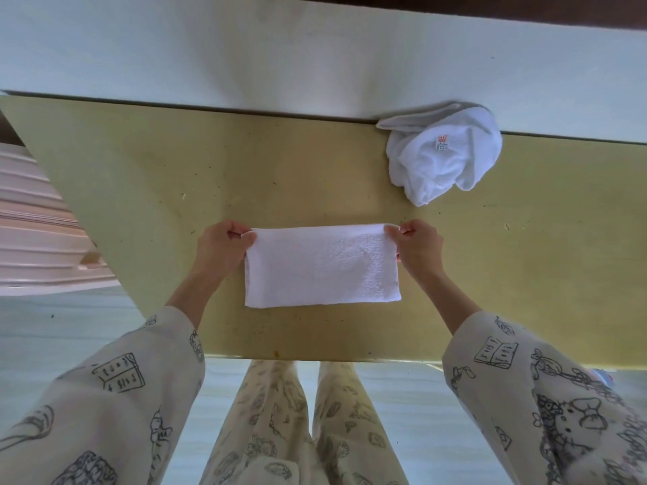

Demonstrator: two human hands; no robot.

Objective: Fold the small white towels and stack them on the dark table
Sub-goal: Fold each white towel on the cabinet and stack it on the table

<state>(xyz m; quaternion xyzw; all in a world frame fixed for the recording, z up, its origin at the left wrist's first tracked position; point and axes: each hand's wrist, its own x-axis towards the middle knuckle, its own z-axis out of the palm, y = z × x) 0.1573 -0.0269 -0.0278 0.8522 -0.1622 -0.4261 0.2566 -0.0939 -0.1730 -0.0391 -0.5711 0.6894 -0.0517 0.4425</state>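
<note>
Overhead, lay flat near the front edge of the olive-yellow tabletop [147,176]: small white terry towel, folded to a rectangle [322,266]. Pinched at its far corners, left hand [224,246] and right hand [418,246], fingers curled round cloth. Judged light, limp, grippy; best taken at corners. Sat crumpled at the far right, by the white wall: second white towel with red tag [444,152].

Folded white towel [322,266] flat near table edge, crumpled towel [443,154] far right

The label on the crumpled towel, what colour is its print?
Red-orange print on a white label, seen in the head view.
</note>
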